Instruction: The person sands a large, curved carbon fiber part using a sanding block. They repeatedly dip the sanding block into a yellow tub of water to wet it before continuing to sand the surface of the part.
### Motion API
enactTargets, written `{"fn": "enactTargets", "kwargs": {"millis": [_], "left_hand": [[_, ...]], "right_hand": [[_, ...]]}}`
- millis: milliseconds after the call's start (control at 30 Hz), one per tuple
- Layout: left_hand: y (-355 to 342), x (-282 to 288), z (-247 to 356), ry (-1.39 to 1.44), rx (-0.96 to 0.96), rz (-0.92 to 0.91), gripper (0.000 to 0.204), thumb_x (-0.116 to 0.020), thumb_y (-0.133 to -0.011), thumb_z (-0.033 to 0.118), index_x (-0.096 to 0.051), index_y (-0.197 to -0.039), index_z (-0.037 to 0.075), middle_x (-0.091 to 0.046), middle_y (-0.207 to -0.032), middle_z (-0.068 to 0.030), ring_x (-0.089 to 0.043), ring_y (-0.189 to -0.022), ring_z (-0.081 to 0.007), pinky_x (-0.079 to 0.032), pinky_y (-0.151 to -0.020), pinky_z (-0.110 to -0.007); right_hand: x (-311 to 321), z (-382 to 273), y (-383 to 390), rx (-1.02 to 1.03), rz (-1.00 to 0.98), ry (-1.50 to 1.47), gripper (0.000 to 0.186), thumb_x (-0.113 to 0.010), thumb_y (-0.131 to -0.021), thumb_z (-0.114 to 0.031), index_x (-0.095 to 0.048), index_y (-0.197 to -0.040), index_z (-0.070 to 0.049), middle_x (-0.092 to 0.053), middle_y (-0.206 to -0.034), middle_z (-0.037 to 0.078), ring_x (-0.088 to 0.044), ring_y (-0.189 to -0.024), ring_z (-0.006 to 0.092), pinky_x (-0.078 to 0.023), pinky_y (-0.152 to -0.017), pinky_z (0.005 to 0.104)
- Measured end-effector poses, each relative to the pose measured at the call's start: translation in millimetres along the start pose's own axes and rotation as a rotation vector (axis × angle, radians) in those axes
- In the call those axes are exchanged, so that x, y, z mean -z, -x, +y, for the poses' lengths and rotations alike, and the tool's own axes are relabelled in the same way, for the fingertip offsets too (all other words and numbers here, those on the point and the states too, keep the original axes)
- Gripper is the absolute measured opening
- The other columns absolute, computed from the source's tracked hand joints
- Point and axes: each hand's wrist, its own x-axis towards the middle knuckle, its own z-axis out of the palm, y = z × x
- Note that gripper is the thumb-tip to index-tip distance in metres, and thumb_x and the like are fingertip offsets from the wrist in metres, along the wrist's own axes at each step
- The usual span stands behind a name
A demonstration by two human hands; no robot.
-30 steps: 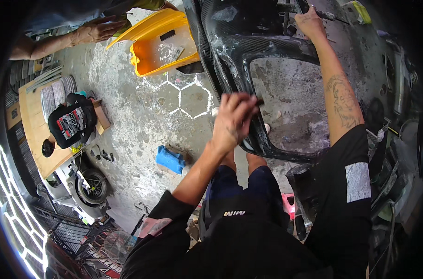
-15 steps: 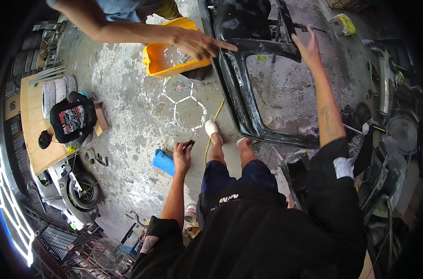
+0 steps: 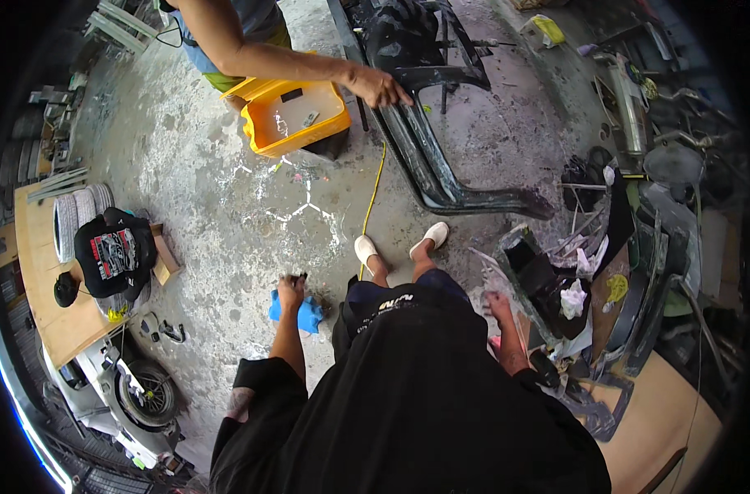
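Observation:
My left hand [image 3: 291, 292] is closed on a small black object [image 3: 303, 277], whose kind I cannot make out. Behind that hand, a blue bundle [image 3: 310, 316] lies on the floor. My right hand [image 3: 498, 306] hangs beside my right hip, holding nothing, its fingers loosely apart. Ahead of my feet stands a large black frame-shaped panel [image 3: 441, 165] with a glossy, woven-looking surface, apart from both my hands. Another person's hand [image 3: 379, 87] rests on its near corner.
A yellow bin [image 3: 305, 136] stands beside the other person. A yellow cord [image 3: 376, 191] runs over the floor near my feet. Scrap parts and a black box [image 3: 533, 262] crowd my right. On the left are a second person [image 3: 115, 251], tyres [image 3: 66, 226] and a motor scooter [image 3: 119, 395].
My right hand has left the black panel and dropped to my side. My view has shifted back from the panel. The other person's pointing hand now rests on it.

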Motion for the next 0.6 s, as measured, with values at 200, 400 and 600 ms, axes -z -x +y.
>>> {"fn": "enactTargets", "kwargs": {"millis": [200, 400, 600], "left_hand": [[-70.8, 47.9, 35.5, 0.173, -0.048, 0.106, 0.019, -0.078, -0.09, 0.018, -0.075, -0.097, 0.0, -0.068, -0.1, -0.021, -0.069, -0.089, -0.0389, -0.055, -0.08, -0.046], [-62.7, 52.5, 30.0, 0.174, -0.117, 0.102, 0.018, -0.079, -0.09, 0.016, -0.076, -0.098, 0.0, -0.071, -0.099, -0.0197, -0.07, -0.087, -0.0355, -0.054, -0.08, -0.044], [17.4, 11.6, -63.8, 0.022, 0.031, -0.077, 0.028, -0.081, -0.086, 0.029, -0.077, -0.092, 0.001, -0.072, -0.089, -0.0225, -0.068, -0.089, -0.0415, -0.053, -0.081, -0.05]], "right_hand": [[-18.1, 92.9, 24.1, -0.271, -0.213, 0.144, 0.043, -0.068, -0.096, -0.038, -0.07, -0.123, -0.005, -0.072, -0.106, 0.011, -0.071, -0.079, 0.0273, -0.059, -0.064, 0.0496], [-35.8, 13.9, 9.4, 0.05, -0.159, 0.151, 0.043, -0.067, -0.099, -0.041, -0.069, -0.124, -0.006, -0.071, -0.104, 0.007, -0.071, -0.081, 0.0206, -0.059, -0.062, 0.0355], [-44.8, -94.3, 20.9, 0.331, -0.093, 0.04, 0.04, -0.069, -0.1, -0.038, -0.068, -0.123, -0.005, -0.07, -0.101, 0.004, -0.07, -0.083, 0.0146, -0.058, -0.063, 0.0301]]}}
